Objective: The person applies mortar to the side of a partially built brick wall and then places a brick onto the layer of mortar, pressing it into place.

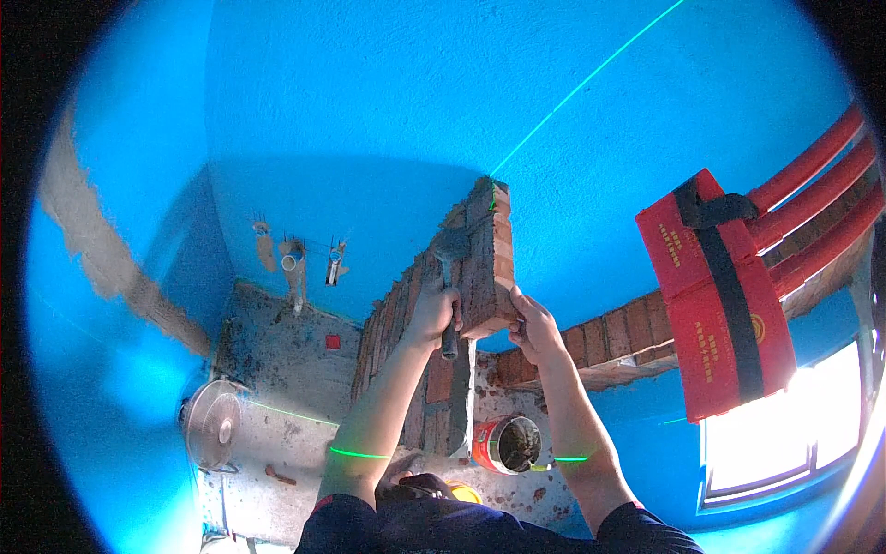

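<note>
My left hand (pixel 436 316) is closed round the handle of a hammer (pixel 449 343), whose dark head rests up against or just above the top of a brick wall (pixel 388 309). My right hand (pixel 535 329) grips the near corner of a brick (pixel 489 305) at the wall's near end, thumb on top and fingers curled at its side. Stacked brick ends (pixel 501 245) form a stepped edge up to the blue wall (pixel 369 92). Whether mortar lies under the held brick is hidden.
Below stands a red bucket (pixel 482 447) with dark contents. A round fan (pixel 217 425) is at the left. At the right hang a red box (pixel 720 305) with a black strap and red pipes (pixel 812 185), above a bright window (pixel 784 434). Green laser lines cross the wall and my arms.
</note>
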The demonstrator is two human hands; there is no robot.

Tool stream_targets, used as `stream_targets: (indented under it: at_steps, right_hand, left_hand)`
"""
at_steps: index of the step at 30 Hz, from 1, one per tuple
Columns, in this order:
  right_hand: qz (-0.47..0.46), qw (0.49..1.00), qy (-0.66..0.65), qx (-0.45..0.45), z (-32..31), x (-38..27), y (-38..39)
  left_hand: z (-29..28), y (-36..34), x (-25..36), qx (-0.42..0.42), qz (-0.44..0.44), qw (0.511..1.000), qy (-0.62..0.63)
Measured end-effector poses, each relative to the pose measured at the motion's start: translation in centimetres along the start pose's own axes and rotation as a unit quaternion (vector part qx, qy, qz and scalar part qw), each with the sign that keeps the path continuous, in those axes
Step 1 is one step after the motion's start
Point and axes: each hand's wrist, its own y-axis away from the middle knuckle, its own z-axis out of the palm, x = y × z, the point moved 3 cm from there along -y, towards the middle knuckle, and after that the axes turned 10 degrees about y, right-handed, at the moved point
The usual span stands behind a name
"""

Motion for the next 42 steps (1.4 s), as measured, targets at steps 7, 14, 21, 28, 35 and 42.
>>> stream_targets:
  at_steps: [7, 14, 21, 28, 35, 42]
  right_hand:
    - [0.015, 0.999, 0.023, 0.028, 0.3, -0.6, 0.6]
    - [0.011, 1.0, 0.013, 0.02, 0.0, 0.0, 0.0]
    - [0.009, 1.0, 0.025, 0.005, -1.1, 0.2, -0.3]
    - [0.0, 1.0, 0.016, 0.0, 0.2, -0.4, 0.1]
    - [0.004, 1.0, 0.026, 0.006, -0.2, -0.2, 0.2]
    - [0.006, 1.0, 0.02, 0.001, -0.2, 0.4, -0.4]
  left_hand:
    - [0.7, 0.1, 0.2, 0.011, -0.001, 1.0, 0.0]
    - [1.7, 0.4, 1.6, -0.006, -0.014, 0.999, 0.048]
    - [2.0, 1.3, 4.1, -0.127, -0.039, 0.984, 0.118]
    - [-4.3, -1.7, 5.5, -0.043, 0.085, 0.986, -0.136]
    - [-5.7, -3.7, 2.6, 0.024, 0.041, 0.982, -0.186]
    - [-6.1, -5.0, 1.0, 0.003, 0.028, 0.99, -0.141]
